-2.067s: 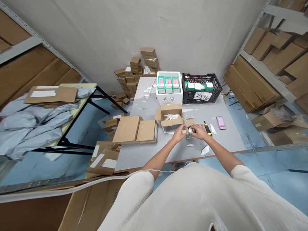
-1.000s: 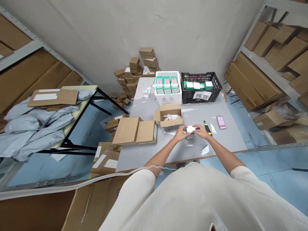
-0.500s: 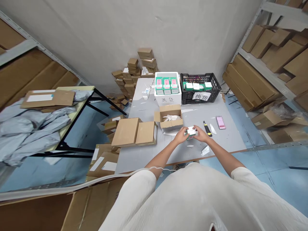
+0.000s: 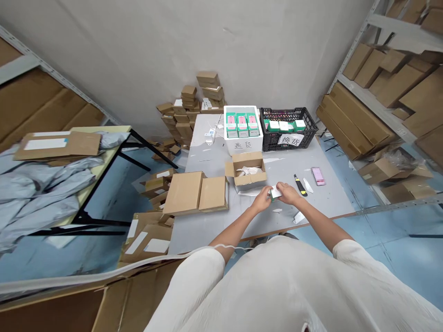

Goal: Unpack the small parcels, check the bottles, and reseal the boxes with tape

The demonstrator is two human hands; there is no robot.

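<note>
"What do you have at the left end of your view of the table (image 4: 194,231)?"

"Two closed cartons (image 4: 183,192), side by side, and right of them an open carton (image 4: 250,179) with white paper inside."

"And your left hand (image 4: 262,199)?"

"My fingers are curled in, open only as wide as the edge they hold: the left side of a small box (image 4: 276,192), green with a white top."

"Where is that box?"

"Between my two hands, over the near part of the table, just right of the open carton. I can't tell whether its underside touches the tabletop."

"The right hand (image 4: 288,193)?"

"Partly closed, bent over the box's right side, fingers on it. My thumb is hard to make out, so I can't tell how it presses."

"Anything further right?"

"A black-and-yellow knife (image 4: 300,185) near my right hand, untouched, then a white scrap (image 4: 308,185) just beside it, and last a pink rectangular item (image 4: 318,176) lying flat."
</note>
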